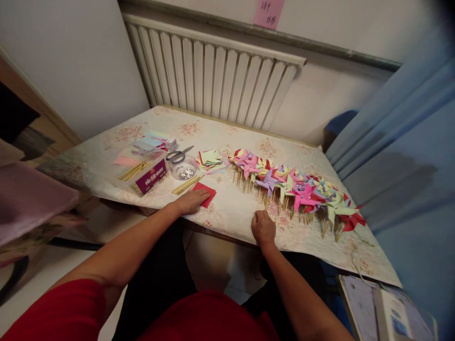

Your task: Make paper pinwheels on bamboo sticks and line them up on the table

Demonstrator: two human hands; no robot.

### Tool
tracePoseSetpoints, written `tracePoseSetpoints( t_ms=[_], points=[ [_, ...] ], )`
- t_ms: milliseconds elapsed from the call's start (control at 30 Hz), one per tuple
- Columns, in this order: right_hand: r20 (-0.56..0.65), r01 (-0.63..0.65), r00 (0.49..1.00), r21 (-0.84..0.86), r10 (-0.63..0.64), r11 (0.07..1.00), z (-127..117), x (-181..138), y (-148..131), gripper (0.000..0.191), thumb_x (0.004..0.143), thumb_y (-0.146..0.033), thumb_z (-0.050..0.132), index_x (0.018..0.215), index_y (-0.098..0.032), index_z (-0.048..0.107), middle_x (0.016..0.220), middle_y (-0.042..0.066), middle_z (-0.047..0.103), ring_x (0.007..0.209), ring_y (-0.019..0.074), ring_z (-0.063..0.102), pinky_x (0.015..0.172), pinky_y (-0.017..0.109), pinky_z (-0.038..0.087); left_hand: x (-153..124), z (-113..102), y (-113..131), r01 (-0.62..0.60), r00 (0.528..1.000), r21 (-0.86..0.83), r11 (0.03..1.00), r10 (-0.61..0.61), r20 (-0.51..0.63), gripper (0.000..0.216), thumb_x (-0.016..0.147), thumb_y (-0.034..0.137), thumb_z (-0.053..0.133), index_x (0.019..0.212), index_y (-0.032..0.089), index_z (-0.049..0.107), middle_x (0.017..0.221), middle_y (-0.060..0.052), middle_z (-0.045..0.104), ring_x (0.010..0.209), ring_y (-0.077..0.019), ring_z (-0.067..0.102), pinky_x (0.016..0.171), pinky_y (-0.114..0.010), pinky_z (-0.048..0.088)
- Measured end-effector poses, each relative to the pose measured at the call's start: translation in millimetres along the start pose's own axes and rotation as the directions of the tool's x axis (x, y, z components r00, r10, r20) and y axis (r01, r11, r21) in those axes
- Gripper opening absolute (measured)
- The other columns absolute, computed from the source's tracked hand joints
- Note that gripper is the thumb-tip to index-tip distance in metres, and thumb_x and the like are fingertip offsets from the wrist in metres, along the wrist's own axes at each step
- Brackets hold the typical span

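My left hand (192, 201) lies flat with its fingers over a small stack of red paper squares (209, 194) near the table's front edge. Just behind it are several thin wooden sticks (185, 185) and a clear bowl of small shiny pieces (185, 172), with scissors (179, 154) resting across its rim. My right hand (263, 227) rests on the front edge as a closed fist, and nothing shows sticking out of it. Beyond that fist stand many colourful paper pinwheels (304, 195) on sticks, crowded in a long group.
A purple box (152, 178) with sticks (134, 169) stands at the left, near loose coloured paper (151, 141). More paper squares (210, 159) are piled mid-table. A radiator (213, 76) is behind, a blue curtain (408, 142) to the right.
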State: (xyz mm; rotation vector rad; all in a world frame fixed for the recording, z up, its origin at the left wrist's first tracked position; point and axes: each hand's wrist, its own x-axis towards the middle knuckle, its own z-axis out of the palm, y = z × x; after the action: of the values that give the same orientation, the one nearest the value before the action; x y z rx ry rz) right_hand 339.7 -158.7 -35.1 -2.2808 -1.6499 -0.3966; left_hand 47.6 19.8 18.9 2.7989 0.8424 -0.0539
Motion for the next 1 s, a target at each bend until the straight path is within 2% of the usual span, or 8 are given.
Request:
tracePoseSetpoints(
  t_ms=[233,367,433,667,833,1000],
  points=[
    [0.001,0.004,1.000,-0.003,-0.004,1.000,-0.3,-0.1,0.3,0.013,0.092,-0.017,0.050,0.084,-0.017,0.061,0.086,0.004,0.058,0.066,0.0130,0.044,0.057,0.029,0.019,-4.7,1.2,2.3,-0.012,0.995,-0.082,0.997,0.004,-0.103,0.074,0.078,0.009,0.046,0.149,0.026,0.033,0.146,-0.006,0.051,0.130,-0.0195,0.049,0.108,-0.033,0.038],
    [-0.001,0.002,1.000,0.001,-0.002,1.000,-0.2,-0.3,0.2,0.013,0.092,-0.018,0.050,0.085,-0.017,0.061,0.086,0.004,0.058,0.066,0.0131,0.044,0.057,0.029,0.018,-4.7,6.1,-0.5,0.108,0.986,-0.098,0.989,-0.119,-0.116,0.067,0.081,0.012,0.046,0.146,0.021,0.037,0.141,-0.010,0.055,0.127,-0.0218,0.053,0.107,-0.036,0.040],
    [-0.002,0.002,1.000,0.004,-0.002,1.000,-0.6,-0.2,0.0,0.014,0.092,-0.018,0.049,0.085,-0.017,0.061,0.087,0.004,0.058,0.066,0.0131,0.044,0.057,0.029,0.018,-4.2,9.8,-2.8,0.139,0.981,-0.107,0.985,-0.152,-0.122,0.065,0.082,0.011,0.044,0.145,0.023,0.040,0.142,-0.008,0.055,0.127,-0.0210,0.052,0.108,-0.037,0.039],
    [0.007,-0.003,1.000,-0.002,0.003,1.000,-1.0,0.4,-0.4,0.013,0.092,-0.018,0.050,0.084,-0.016,0.061,0.086,0.004,0.057,0.065,0.0126,0.043,0.057,0.029,0.019,-1.7,21.0,-2.6,0.121,0.966,-0.115,0.986,-0.144,-0.216,0.048,0.094,0.020,0.038,0.138,0.029,0.052,0.138,-0.001,0.060,0.125,-0.0169,0.055,0.110,-0.032,0.038],
    [0.000,-0.004,1.000,-0.011,0.004,1.000,0.9,0.1,0.6,0.013,0.091,-0.018,0.051,0.084,-0.016,0.061,0.085,0.003,0.057,0.064,0.0124,0.044,0.056,0.029,0.020,2.6,27.3,14.8,0.186,0.914,-0.162,0.969,-0.231,-0.334,0.043,0.095,0.024,0.041,0.135,0.027,0.057,0.130,-0.003,0.066,0.118,-0.0185,0.060,0.106,-0.032,0.043],
    [0.003,-0.005,1.000,-0.014,0.005,1.000,-0.1,0.4,0.2,0.013,0.091,-0.017,0.051,0.084,-0.016,0.061,0.086,0.004,0.059,0.065,0.0130,0.046,0.057,0.028,0.021,13.0,37.9,42.7,0.238,0.844,-0.261,0.936,-0.332,-0.420,0.044,0.092,0.019,0.048,0.135,0.027,0.057,0.130,-0.003,0.066,0.118,-0.0188,0.059,0.107,-0.034,0.043]
  ],
)
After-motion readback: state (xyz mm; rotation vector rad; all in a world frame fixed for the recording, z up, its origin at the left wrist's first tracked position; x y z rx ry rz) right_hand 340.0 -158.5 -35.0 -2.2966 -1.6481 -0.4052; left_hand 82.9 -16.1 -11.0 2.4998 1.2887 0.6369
